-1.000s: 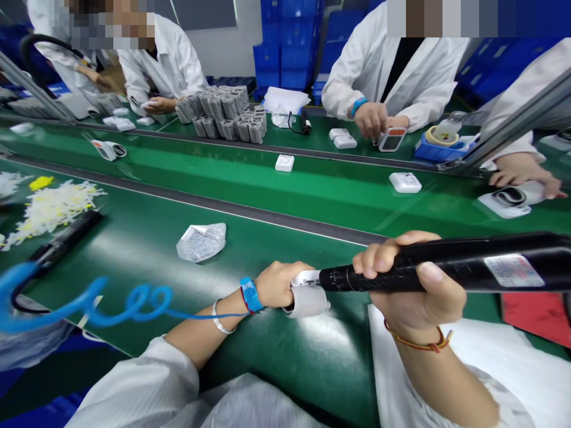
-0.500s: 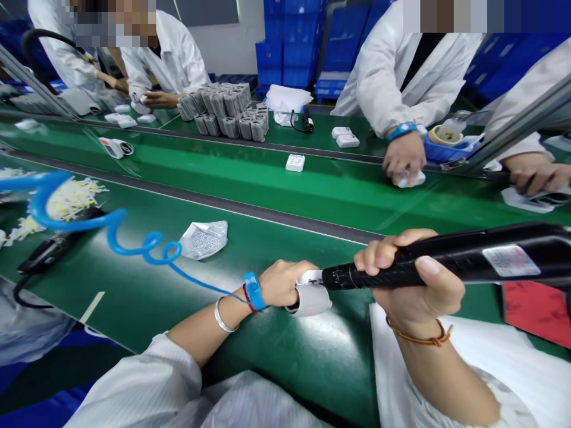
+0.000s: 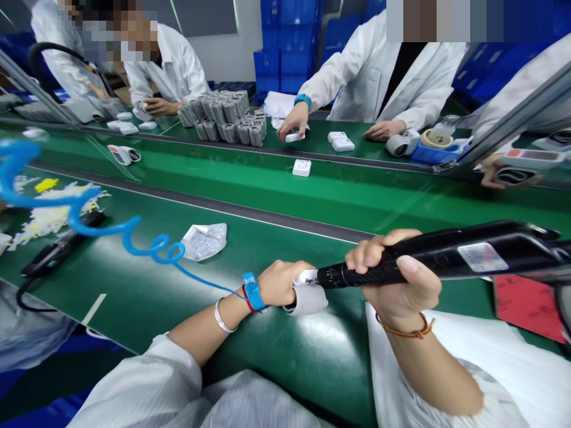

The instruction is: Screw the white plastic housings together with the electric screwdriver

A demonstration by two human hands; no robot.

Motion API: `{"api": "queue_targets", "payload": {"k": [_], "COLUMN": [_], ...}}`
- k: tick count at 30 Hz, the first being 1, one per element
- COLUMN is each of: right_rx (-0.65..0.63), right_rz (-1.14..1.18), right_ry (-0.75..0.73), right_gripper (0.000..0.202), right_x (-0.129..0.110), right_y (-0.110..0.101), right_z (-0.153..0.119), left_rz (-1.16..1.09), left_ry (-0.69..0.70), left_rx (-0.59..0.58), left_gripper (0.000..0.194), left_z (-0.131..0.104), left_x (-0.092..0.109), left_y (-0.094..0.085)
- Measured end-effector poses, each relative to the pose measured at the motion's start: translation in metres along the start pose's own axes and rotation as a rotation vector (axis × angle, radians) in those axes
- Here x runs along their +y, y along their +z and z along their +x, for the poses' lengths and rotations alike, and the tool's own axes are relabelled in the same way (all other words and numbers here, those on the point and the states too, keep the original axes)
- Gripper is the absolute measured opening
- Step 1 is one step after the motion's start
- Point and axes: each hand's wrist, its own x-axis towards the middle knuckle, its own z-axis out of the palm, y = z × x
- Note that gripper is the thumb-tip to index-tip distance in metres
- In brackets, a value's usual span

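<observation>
On the near side of the green desk, the right hand is wrapped round a black power screwdriver, thumb on the near side. Left hand is clamped on the left end of a white plastic part, just above or on the desk; can't tell which.

Screwdriver's long axis runs nearly level across the view, nose to the left and slightly down, rear to the right. Nose meets the white part at its upper edge, right beside the left fingers. The part's curved loop opens left and down, toward the left hand.

Bit and contact point hidden. Left fingers cover one end of the part. Screwdriver's rear runs into the right edge of view.

Around: blue coiled cord from the left wrist strap, crossing in front of a second black tool. Clear packet of small bits, contents too small to name. White sheet under the right forearm, red sheet beyond it. Past the desk strip, a green belt carries a small white box; across it, a co-worker's hand holds a white piece, mostly covered.
</observation>
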Motion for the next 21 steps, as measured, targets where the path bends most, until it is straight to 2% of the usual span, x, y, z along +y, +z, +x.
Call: {"api": "queue_targets", "payload": {"k": [6, 9, 12, 15, 18, 21], "right_rx": [0.038, 0.086, 0.25, 0.506, 0.767, 0.859], "right_rz": [0.016, 0.033, 0.099, 0.224, 0.325, 0.308], "right_ry": [-0.03, 0.016, 0.15, 0.294, 0.408, 0.458], "right_gripper": [0.012, 0.014, 0.02, 0.021, 0.015, 0.013], "right_x": [0.003, 0.006, 0.011, 0.022, 0.038, 0.057], "right_y": [0.0, -0.004, -0.019, -0.048, -0.081, -0.102], "right_z": [-0.003, 0.001, 0.013, 0.028, 0.037, 0.037], "left_rz": [-0.022, -0.035, -0.074, -0.099, 0.054, 0.112], "left_ry": [-0.002, -0.057, -0.119, -0.14, -0.141, -0.199], "left_rx": [0.024, 0.033, 0.045, 0.087, 0.173, 0.237], "left_gripper": [0.037, 0.035, 0.033, 0.033, 0.023, 0.011], "left_z": [-0.002, -0.003, -0.003, -0.006, -0.011, -0.013], "left_x": [-0.001, 0.002, 0.005, 0.0, -0.013, -0.031], "left_y": [0.002, 0.002, 0.0, -0.005, -0.013, -0.025]}}
